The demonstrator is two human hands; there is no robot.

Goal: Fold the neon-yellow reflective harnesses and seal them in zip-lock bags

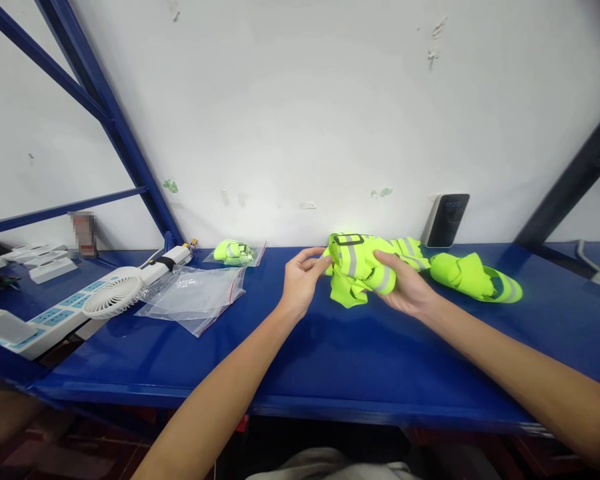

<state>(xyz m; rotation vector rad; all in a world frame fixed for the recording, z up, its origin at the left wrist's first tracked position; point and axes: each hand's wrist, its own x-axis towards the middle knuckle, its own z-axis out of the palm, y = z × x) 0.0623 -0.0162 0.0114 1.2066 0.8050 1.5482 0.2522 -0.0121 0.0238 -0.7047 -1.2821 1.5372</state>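
Note:
Both my hands hold a bundled neon-yellow reflective strap harness (pixel 355 263) with grey bands and a black buckle, just above the blue table. My left hand (pixel 303 277) pinches its left edge between thumb and fingers. Wrapped round the right side of the bundle is my right hand (pixel 405 287), thumb on top and the other fingers mostly hidden beneath. More yellow reflective material (pixel 410 250) shows behind my right hand; I cannot tell if it joins the bundle. Farther right, a rolled yellow reflective piece (pixel 475 279) lies on the table.
Clear zip bags (pixel 200 293) lie on the blue table (pixel 330 363) to the left. Behind them sits a bagged yellow bundle (pixel 235 252). A white fan (pixel 113 297) rests by a power strip (pixel 55 320). A phone-like device (pixel 447 220) leans on the wall. Another person's arm (pixel 5 413) shows lower left.

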